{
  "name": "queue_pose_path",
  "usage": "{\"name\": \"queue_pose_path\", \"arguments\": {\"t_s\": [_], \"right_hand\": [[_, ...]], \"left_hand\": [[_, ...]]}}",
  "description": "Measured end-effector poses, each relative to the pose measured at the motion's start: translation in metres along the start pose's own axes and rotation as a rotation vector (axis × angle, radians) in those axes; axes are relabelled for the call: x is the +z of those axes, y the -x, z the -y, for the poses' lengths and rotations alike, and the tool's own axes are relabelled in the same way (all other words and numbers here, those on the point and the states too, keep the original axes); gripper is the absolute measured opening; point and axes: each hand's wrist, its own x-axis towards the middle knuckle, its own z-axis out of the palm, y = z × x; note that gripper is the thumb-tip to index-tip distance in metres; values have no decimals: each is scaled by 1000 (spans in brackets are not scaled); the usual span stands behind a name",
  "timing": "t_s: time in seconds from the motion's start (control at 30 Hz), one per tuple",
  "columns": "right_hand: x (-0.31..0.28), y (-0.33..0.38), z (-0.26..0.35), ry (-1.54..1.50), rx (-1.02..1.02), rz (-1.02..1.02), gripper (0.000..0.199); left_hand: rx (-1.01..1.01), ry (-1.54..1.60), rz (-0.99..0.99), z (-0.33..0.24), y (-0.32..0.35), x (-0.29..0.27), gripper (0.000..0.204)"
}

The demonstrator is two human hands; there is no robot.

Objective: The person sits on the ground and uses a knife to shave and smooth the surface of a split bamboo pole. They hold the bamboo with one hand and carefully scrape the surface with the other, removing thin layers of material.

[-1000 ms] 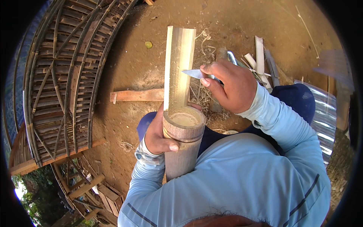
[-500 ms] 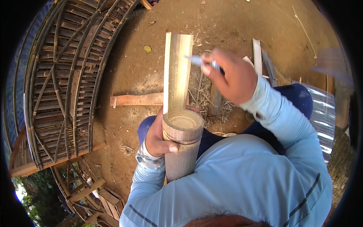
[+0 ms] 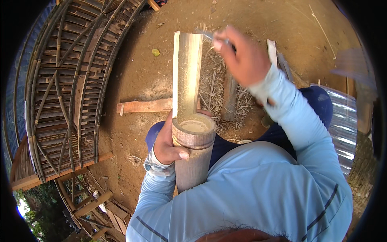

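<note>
A thick bamboo tube (image 3: 194, 165) leans against my body, its far part cut away to a long open trough (image 3: 188, 72) with pale inner walls. My left hand (image 3: 169, 146) wraps round the tube just below the cut, thumb on the near side and fingertips showing past the far rim. Closed round a knife, my right hand (image 3: 246, 56) is beyond and to the right of the tube. The knife blade (image 3: 206, 34) points left at the trough's far right corner, smeared by motion. Whether it touches the edge I cannot tell. The handle is mostly hidden in my fist.
Pale shavings (image 3: 244, 99) and a bamboo piece (image 3: 229, 99) lie on the dirt floor between my knees. A flat wooden strip (image 3: 145, 106) lies left of the tube. A slatted bamboo structure (image 3: 76, 84) fills the left side. Clear corrugated sheeting (image 3: 342, 125) is at my right.
My right hand has moved the knife away from me along the trough's right edge to its far end. My left hand keeps its hold; the tube has shifted slightly.
</note>
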Motion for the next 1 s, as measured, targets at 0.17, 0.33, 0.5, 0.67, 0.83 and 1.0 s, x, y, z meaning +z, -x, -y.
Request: {"name": "queue_pose_path", "arguments": {"t_s": [0.17,0.33,0.5,0.67,0.83,1.0], "right_hand": [[3,-23,-69,-94,46,-189,31],[-4,18,-10,-165,-131,-142,27],[6,31,12,-178,-222,-132,20],[-2,24,16,-87,-168,-38,20],[-1,5,7,-74,-196,-81,20],[1,-51,-79,33,1,-290,28]], "left_hand": [[16,-23,-17,-3,-2,5,124],[-7,10,-25,-2,-3,-1,125],[-17,10,-41,-5,-2,2,126],[-10,-21,-4,-4,-2,-4,125],[16,-29,-22,-5,0,-3,122],[-5,-3,23,-2,-3,-4,121]]}}
